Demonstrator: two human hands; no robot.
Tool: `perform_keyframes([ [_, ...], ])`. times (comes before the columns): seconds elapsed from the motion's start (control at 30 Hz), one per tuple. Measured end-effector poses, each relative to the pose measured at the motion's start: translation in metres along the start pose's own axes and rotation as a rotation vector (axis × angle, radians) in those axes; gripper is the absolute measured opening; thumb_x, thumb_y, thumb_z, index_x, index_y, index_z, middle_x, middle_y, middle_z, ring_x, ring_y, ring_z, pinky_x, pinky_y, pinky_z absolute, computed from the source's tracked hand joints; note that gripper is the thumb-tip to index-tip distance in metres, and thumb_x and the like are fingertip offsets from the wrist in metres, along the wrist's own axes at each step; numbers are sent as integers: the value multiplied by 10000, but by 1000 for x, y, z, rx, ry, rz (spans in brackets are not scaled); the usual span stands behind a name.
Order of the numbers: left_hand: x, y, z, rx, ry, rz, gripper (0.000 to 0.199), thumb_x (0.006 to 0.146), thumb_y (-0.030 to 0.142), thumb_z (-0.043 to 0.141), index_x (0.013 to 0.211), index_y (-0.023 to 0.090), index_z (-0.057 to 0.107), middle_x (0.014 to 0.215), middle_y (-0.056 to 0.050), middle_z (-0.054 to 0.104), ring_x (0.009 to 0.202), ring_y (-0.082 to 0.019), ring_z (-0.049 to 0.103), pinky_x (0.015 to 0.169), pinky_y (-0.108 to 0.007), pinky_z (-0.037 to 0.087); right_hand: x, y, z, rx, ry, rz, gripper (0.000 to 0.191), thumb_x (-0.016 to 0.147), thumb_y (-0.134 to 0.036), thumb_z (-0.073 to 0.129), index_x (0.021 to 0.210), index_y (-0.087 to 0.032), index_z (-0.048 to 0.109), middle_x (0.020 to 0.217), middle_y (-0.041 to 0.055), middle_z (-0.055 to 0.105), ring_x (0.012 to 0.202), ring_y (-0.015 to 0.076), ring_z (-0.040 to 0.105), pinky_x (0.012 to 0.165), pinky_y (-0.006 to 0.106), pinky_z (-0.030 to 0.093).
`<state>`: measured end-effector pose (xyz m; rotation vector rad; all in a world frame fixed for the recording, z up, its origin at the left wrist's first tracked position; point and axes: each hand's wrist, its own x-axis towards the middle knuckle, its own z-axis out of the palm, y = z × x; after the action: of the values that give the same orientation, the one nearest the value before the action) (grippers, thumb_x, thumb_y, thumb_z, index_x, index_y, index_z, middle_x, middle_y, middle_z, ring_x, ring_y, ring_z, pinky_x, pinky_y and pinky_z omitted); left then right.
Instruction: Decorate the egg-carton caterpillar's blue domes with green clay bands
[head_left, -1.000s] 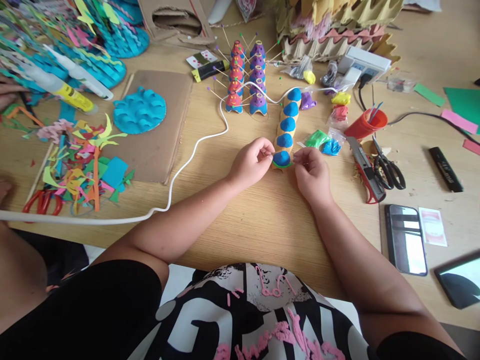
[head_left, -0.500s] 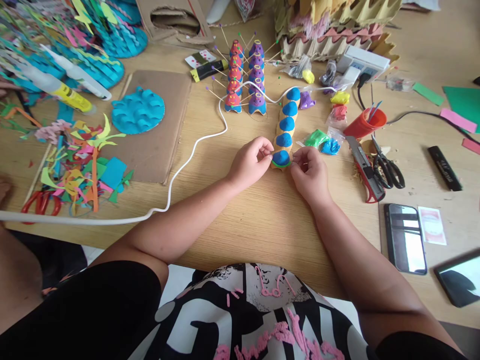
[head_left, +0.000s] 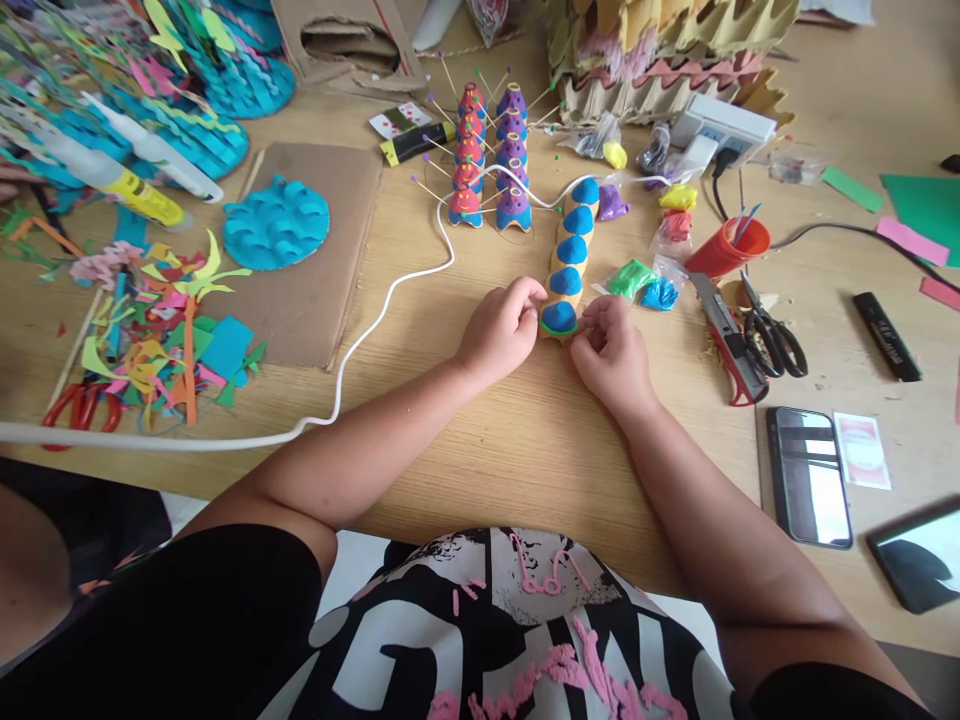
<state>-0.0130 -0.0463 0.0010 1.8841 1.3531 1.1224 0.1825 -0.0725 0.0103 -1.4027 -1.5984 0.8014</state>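
A strip of egg-carton cups (head_left: 568, 281) with blue clay tops stands upright in the view on the wooden table. Green clay rings the base of its nearest cup. My left hand (head_left: 504, 325) is at the left side of that cup, fingertips pinched against its edge. On the right side, my right hand (head_left: 613, 350) has curled fingers closed at the cup's lower right edge. Beyond are a row of red cups (head_left: 466, 205) and a row of purple cups (head_left: 514, 208), with pins and sticks standing out. Bags of green clay (head_left: 631, 278) and blue clay (head_left: 660, 293) lie right of the strip.
A white cable (head_left: 390, 290) crosses the table. Left are cardboard (head_left: 307, 310), a blue disc (head_left: 276, 223) and paper scraps (head_left: 165, 340). Right are an orange cup (head_left: 729, 248), a cutter (head_left: 731, 350), scissors (head_left: 776, 340) and a phone (head_left: 811, 475). Part of another person shows at left.
My right hand has moved slightly left, closer to the nearest cup. My left hand has stayed nearly in place, its fingers slightly shifted.
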Motion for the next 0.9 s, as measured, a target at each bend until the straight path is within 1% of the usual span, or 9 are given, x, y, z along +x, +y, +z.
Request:
perform_keyframes([
  [0.1,1,0,1,-99,-3,-34,228,942,100,553,1103,240,635,989,-40,751,927,-196,689,878,-346,527,1,-1,2,100,8,1,297,799,-199,707,1008,-293,519,851,-45,648,579,105,410,556,305,349],
  [0.23,4,3,2,-295,38,-83,119,1020,246,582,1136,240,608,1102,-50,748,995,-175,712,938,-317,557,4,-4,4,284,34,-18,294,830,-303,721,1005,-299,484,878,-21,602,698,131,526,600,297,422],
  [0.3,5,5,2,-387,26,-126,158,1041,360,612,1150,246,595,1101,-48,734,971,-166,714,906,-305,572,6,-5,5,352,31,4,315,849,-364,726,1005,-304,459,895,-17,577,728,136,553,605,291,446],
  [0.4,6,7,4,-550,-36,-232,251,1040,470,638,1167,265,568,1050,-27,710,933,-155,721,843,-295,593,7,-5,5,439,-12,85,327,876,-432,701,1009,-314,426,843,-40,523,623,117,491,530,272,406],
  [0.5,8,10,5,-756,-76,-360,233,1025,435,671,1133,275,542,1025,-1,701,923,-131,729,857,-294,622,9,-5,5,554,-25,152,369,816,-412,723,1004,-315,421,828,-56,501,586,104,483,486,253,362],
  [0.6,8,14,5,-929,-99,-487,214,997,346,711,1092,270,535,1008,15,717,886,-101,729,859,-278,631,10,-7,2,632,-45,191,410,771,-380,749,1011,-313,423,880,-50,558,621,104,533,493,244,359],
  [0.73,8,19,2,-1073,-155,-609,168,994,283,712,1026,257,549,943,19,714,857,-87,724,843,-257,627,9,-9,-2,698,-117,243,363,866,-448,734,1019,-314,433,881,-35,604,667,128,587,507,246,385],
  [0.83,9,23,0,-1152,-159,-664,148,989,239,719,992,243,571,914,16,718,824,-91,722,843,-271,636,10,-10,-3,780,-173,269,380,907,-516,751,982,-303,445,821,-35,574,673,139,590,496,245,397],
  [0.9,9,25,-1,-1237,-144,-729,131,991,173,702,979,235,587,870,21,710,778,-80,708,791,-244,628,11,-10,-3,817,-191,293,416,895,-533,792,954,-298,453,783,-44,539,663,135,571,487,238,398],
])
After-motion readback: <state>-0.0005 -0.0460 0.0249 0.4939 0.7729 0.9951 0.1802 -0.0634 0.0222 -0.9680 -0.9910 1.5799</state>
